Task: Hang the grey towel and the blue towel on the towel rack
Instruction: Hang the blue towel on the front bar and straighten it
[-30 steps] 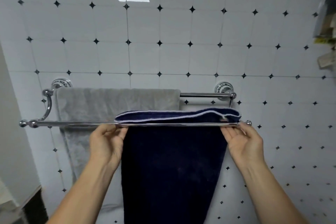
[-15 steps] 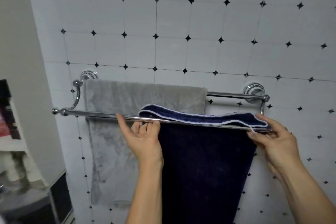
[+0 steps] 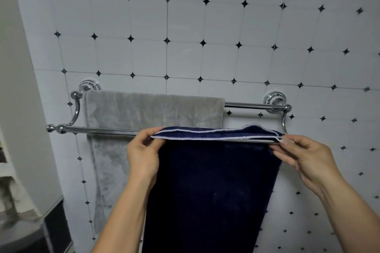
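A chrome double-bar towel rack [image 3: 98,130] is fixed to the tiled wall. The grey towel [image 3: 144,113] hangs over the rear bar, on its left part. The dark blue towel [image 3: 213,187] with white edging drapes over the front bar at the right and hangs down in front of me. My left hand [image 3: 143,156] pinches the towel's upper left corner at the bar. My right hand [image 3: 304,156] pinches its upper right corner near the bar's right end.
The white wall [image 3: 205,57] has small black diamond tiles. A plain wall edge [image 3: 22,109] stands close at the left. Below it a dark shelf unit [image 3: 51,230] with blurred items sits at the lower left.
The view swung to the right and then steadied. Both hands stayed at the blue towel's top corners; the left hand went from resting under the bar to pinching the corner.
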Available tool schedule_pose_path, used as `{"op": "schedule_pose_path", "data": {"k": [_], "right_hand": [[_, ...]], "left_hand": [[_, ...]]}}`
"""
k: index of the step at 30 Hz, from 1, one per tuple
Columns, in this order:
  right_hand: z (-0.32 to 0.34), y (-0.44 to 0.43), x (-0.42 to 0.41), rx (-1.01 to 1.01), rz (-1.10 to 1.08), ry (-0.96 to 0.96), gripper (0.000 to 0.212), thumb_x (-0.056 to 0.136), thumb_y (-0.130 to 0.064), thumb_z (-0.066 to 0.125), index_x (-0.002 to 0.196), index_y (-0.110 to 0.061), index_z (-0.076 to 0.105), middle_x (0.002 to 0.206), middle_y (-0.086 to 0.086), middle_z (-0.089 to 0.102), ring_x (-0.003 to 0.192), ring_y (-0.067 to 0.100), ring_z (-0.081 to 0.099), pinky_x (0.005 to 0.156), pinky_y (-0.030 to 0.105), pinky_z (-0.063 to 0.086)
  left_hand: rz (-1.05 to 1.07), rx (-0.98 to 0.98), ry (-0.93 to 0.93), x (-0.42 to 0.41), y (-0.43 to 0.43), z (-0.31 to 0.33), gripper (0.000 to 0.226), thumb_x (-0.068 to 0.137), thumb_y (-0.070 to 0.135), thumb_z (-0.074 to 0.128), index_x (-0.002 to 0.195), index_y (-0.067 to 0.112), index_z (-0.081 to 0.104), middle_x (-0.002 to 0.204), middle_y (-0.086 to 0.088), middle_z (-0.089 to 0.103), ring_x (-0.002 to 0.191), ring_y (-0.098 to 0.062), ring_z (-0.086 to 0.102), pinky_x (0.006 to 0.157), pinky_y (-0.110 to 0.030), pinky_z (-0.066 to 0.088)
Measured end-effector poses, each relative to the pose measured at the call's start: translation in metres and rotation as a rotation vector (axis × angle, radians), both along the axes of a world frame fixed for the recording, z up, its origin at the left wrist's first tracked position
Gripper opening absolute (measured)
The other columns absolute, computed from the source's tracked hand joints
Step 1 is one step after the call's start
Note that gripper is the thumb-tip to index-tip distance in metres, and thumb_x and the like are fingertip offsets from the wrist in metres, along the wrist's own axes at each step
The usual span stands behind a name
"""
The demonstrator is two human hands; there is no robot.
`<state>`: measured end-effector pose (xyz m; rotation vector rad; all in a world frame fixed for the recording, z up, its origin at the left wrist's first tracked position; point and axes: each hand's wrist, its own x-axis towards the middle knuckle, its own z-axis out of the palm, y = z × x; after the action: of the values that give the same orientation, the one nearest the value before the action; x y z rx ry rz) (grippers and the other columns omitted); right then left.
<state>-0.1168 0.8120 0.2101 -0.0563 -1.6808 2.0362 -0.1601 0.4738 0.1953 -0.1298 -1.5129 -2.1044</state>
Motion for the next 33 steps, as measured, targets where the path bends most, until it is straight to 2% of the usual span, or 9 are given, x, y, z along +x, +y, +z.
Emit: {"op": "schedule_pose_path", "data": {"k": [5,7,9,12,15,19,23,29,33], "right_hand": [[-0.002,-0.002,0.013,0.097,-0.081,-0.065,0.008,0.077,-0.011,0.076,0.084,-0.011,0.074,0.077,0.003,0.078,0.079,0.024,0.076,0.060,0.026,0.060],[-0.008,-0.002,0.020,0.148,-0.103,-0.084,0.005,0.078,-0.012,0.077,0.082,-0.014,0.075,0.077,0.001,0.078,0.076,0.020,0.076,0.059,0.023,0.059],[-0.015,-0.001,0.025,0.182,-0.103,-0.079,0.004,0.080,-0.010,0.076,0.083,-0.013,0.075,0.078,0.002,0.078,0.073,0.016,0.076,0.059,0.019,0.058],[-0.026,0.001,0.034,0.263,-0.106,-0.075,0.005,0.080,-0.006,0.075,0.082,-0.010,0.074,0.075,0.004,0.077,0.070,0.010,0.074,0.060,0.015,0.056],[-0.041,0.005,0.045,0.305,-0.052,-0.104,0.006,0.078,-0.005,0.076,0.081,-0.011,0.075,0.074,0.005,0.077,0.068,0.012,0.073,0.064,0.016,0.057],[-0.074,0.010,0.065,0.376,0.060,-0.186,0.005,0.076,-0.006,0.076,0.077,-0.011,0.078,0.076,0.010,0.077,0.070,0.018,0.073,0.066,0.019,0.058],[-0.124,0.014,0.089,0.516,0.166,-0.329,0.010,0.072,-0.020,0.078,0.079,-0.014,0.079,0.080,0.011,0.076,0.074,0.021,0.073,0.067,0.023,0.057],[-0.209,0.008,0.102,0.574,0.253,-0.585,0.006,0.076,-0.010,0.079,0.073,-0.015,0.079,0.077,0.007,0.077,0.076,0.021,0.073,0.061,0.016,0.052],[-0.248,0.000,0.096,0.600,0.237,-0.657,0.006,0.074,-0.012,0.082,0.071,-0.016,0.079,0.078,0.004,0.077,0.080,0.023,0.073,0.068,0.025,0.054]], "left_hand": [[0.110,-0.135,0.009,0.003,-0.013,-0.016,0.008,0.084,0.008,0.072,0.089,0.015,0.074,0.129,-0.024,0.046,0.093,-0.033,0.068,0.059,-0.029,0.056],[0.099,-0.125,-0.001,0.005,-0.016,-0.025,0.012,0.085,0.011,0.072,0.087,0.022,0.075,0.123,-0.017,0.058,0.084,-0.024,0.068,0.056,-0.028,0.053],[0.023,-0.101,-0.041,0.010,-0.019,-0.030,0.024,0.086,0.010,0.070,0.081,0.032,0.076,0.097,0.000,0.073,0.074,-0.011,0.067,0.050,-0.023,0.051],[-0.025,-0.134,-0.033,0.020,-0.028,-0.037,0.027,0.085,0.004,0.068,0.080,0.030,0.076,0.068,0.008,0.074,0.064,-0.005,0.067,0.051,-0.020,0.055],[-0.047,-0.216,0.019,0.036,-0.039,-0.046,0.030,0.082,0.002,0.070,0.077,0.030,0.079,0.074,0.012,0.076,0.070,-0.002,0.068,0.067,-0.017,0.057],[-0.110,-0.356,0.011,0.061,-0.055,-0.076,0.030,0.076,0.005,0.074,0.073,0.034,0.079,0.078,0.012,0.076,0.077,0.002,0.068,0.075,-0.010,0.051],[-0.199,-0.443,-0.025,0.084,-0.076,-0.125,0.020,0.069,0.010,0.073,0.078,0.026,0.081,0.078,-0.011,0.069,0.075,-0.013,0.065,0.072,-0.017,0.050],[-0.291,-0.600,-0.310,0.100,-0.094,-0.212,0.016,0.069,0.006,0.078,0.077,0.020,0.082,0.081,-0.018,0.070,0.082,-0.039,0.065,0.076,-0.045,0.053],[-0.346,-0.680,-0.400,0.092,-0.092,-0.239,0.013,0.067,0.012,0.080,0.075,0.022,0.082,0.079,-0.015,0.069,0.079,-0.035,0.066,0.073,-0.033,0.056]]}}
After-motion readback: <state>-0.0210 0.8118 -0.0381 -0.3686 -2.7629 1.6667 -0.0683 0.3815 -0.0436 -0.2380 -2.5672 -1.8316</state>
